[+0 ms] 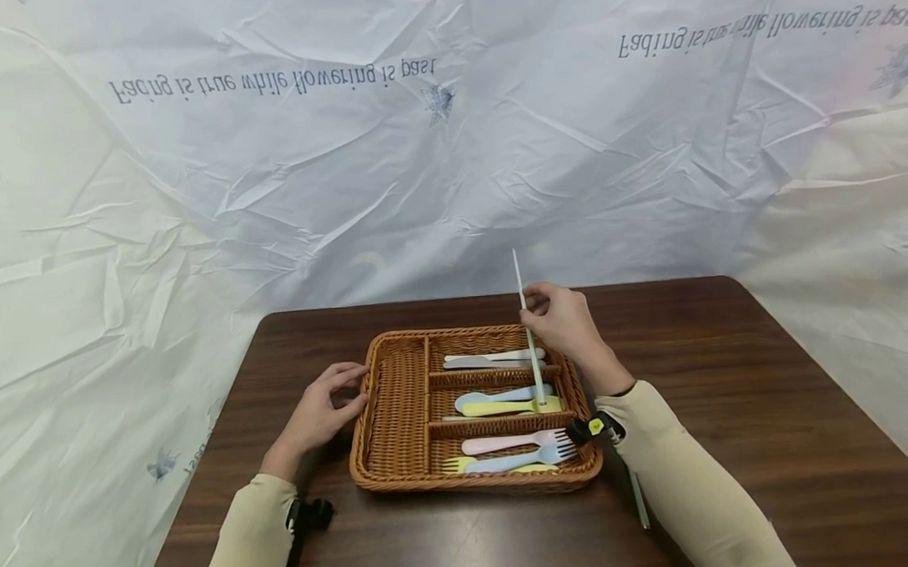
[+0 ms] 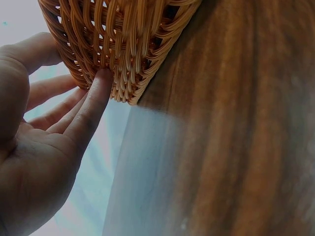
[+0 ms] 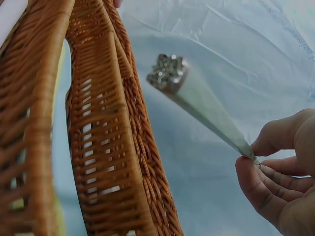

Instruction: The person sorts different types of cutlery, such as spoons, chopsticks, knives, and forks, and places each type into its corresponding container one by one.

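My right hand pinches a slim pale green chopstick between thumb and fingers above the right side of a brown wicker cutlery basket. The stick slants, its upper end towards the back and its lower end over the middle right compartment. In the right wrist view a silvery ornamented tip caps the end towards the camera. At the basket's left side, my left hand touches the woven wall with extended fingertips, which the left wrist view shows against the outer weave.
Knives lie in the basket's back right compartment, spoons in the middle one, and pink, blue and yellow forks in the front one. Another thin stick lies on the dark wooden table, partly under my right sleeve. White sheeting hangs behind.
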`<state>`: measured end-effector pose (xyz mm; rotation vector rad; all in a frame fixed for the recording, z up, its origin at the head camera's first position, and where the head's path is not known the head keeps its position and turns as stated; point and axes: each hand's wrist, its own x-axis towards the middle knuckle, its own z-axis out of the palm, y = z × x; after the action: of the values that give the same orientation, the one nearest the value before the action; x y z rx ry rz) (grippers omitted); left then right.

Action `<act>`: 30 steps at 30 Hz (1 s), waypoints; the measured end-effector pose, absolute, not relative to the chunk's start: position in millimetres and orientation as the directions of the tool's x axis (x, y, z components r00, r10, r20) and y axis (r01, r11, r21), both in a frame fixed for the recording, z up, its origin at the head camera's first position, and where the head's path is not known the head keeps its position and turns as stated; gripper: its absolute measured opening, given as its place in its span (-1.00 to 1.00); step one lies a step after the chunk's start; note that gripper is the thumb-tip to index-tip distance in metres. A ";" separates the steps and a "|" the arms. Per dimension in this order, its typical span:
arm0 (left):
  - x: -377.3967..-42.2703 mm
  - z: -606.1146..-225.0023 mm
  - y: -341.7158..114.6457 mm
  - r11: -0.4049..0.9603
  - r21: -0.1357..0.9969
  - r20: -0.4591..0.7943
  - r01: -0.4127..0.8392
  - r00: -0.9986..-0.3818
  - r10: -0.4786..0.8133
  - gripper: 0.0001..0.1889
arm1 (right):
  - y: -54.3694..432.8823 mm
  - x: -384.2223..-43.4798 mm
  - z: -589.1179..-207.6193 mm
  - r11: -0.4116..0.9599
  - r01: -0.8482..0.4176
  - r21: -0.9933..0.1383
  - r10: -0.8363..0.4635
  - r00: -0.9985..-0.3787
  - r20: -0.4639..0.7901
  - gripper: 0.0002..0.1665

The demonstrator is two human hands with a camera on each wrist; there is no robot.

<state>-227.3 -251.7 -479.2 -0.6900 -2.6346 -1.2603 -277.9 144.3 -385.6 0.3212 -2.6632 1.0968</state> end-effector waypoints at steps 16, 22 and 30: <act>-228.4 -480.1 -251.3 0.535 0.703 0.322 0.468 -0.880 0.348 -0.54 | 96.7 -275.7 -380.8 0.622 -0.373 -0.688 -0.199 -0.926 0.322 -0.58; -227.8 -480.1 -251.4 0.536 0.705 0.317 0.464 -0.883 0.347 -0.54 | 80.0 -273.5 -379.1 0.613 -0.382 -0.692 -0.213 -0.923 0.321 -0.57; -227.3 -478.4 -251.4 0.535 0.711 0.309 0.457 -0.886 0.347 -0.54 | 57.9 -270.9 -377.6 0.597 -0.398 -0.697 -0.246 -0.917 0.314 -0.57</act>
<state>-227.3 -251.4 -478.4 -0.6944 -2.6362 -1.2794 -270.9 57.9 -377.6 0.5375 -2.6384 1.2196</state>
